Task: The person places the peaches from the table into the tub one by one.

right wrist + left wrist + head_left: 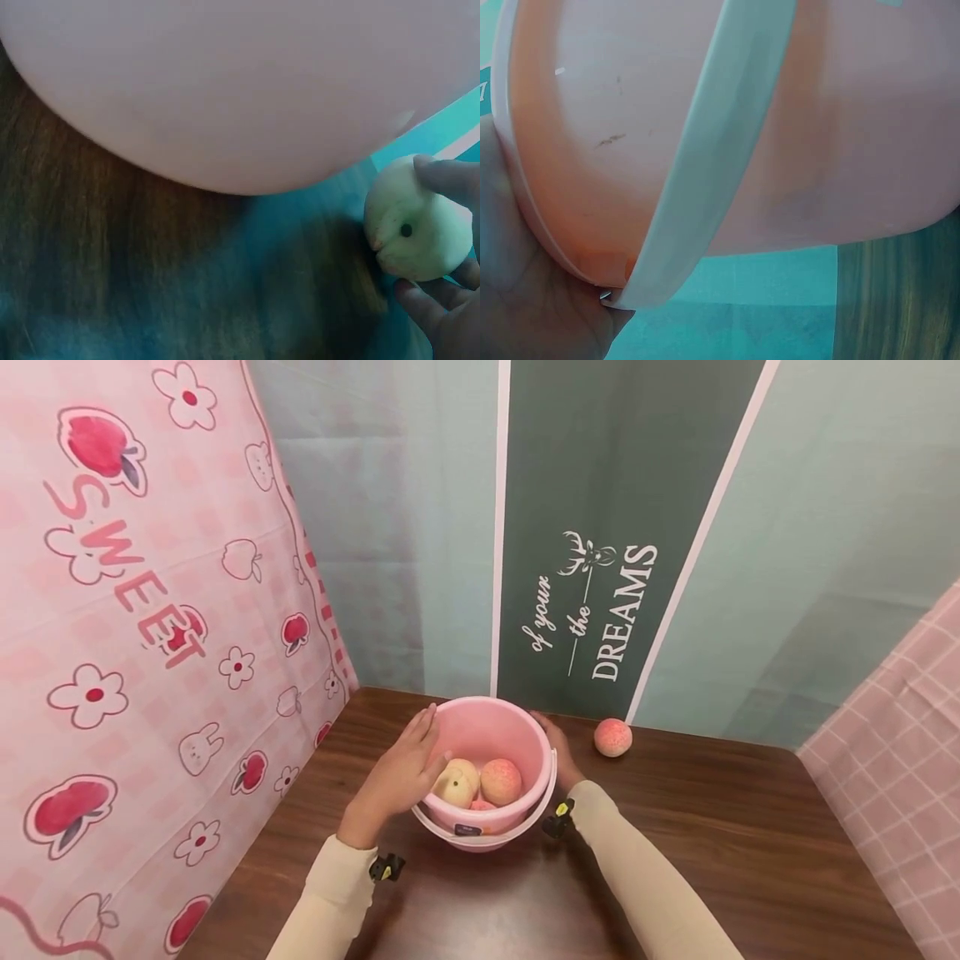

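Pinching a round peach (pixel 420 221), right grip (pixel 559 752); left grip (pixel 402 770), apparently straight-fingered, against smooth bucket (pixel 486 739)

The bucket (pixel 483 727) was pink, its left peach (pixel 461 787) cream, its right peach (pixel 501 781) flushed orange-red. Brown grain streaked the table (pixel 690 827). The left cloth (pixel 150 727) was pink with red apple prints, the right cloth (pixel 900 760) pink gridded white, the far curtain (pixel 420 543) blue-green and dark green.
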`<action>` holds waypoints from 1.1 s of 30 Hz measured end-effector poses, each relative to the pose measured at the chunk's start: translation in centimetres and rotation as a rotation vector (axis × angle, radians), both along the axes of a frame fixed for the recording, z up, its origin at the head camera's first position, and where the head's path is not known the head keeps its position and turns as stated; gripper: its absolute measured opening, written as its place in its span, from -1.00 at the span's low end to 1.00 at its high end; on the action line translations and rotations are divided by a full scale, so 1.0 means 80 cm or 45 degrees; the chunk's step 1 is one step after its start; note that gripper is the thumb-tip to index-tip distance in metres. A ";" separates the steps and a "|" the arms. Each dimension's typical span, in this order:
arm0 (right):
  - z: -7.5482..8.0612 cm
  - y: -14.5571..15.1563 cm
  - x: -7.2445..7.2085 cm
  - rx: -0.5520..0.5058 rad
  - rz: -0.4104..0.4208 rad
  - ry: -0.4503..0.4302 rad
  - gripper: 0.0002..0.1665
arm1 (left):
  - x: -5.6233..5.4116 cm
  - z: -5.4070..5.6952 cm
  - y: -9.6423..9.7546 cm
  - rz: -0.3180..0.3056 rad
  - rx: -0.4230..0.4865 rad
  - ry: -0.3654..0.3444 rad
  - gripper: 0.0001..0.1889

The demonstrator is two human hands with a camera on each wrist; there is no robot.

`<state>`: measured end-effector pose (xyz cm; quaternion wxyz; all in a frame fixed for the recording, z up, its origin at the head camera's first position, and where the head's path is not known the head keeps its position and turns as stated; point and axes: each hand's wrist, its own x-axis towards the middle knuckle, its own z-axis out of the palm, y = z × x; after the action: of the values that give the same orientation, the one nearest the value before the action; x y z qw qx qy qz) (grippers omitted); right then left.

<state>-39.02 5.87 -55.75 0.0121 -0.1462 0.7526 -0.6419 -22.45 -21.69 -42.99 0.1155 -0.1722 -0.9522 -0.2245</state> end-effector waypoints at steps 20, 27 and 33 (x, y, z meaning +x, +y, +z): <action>0.044 0.006 0.044 -0.031 0.084 -0.034 -0.51 | -0.001 -0.001 0.000 0.008 -0.024 0.001 -0.29; 0.012 0.008 0.035 0.052 -0.038 0.042 -0.54 | -0.003 -0.004 0.001 0.002 -0.019 -0.019 -0.29; 0.008 0.011 0.026 0.227 -0.086 0.194 -0.45 | -0.004 -0.003 -0.001 0.014 -0.017 0.010 -0.28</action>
<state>-36.95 6.73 -55.13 -0.0538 -0.1674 0.8099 -0.5596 -22.78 -21.76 -43.22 0.1192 -0.1686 -0.9542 -0.2167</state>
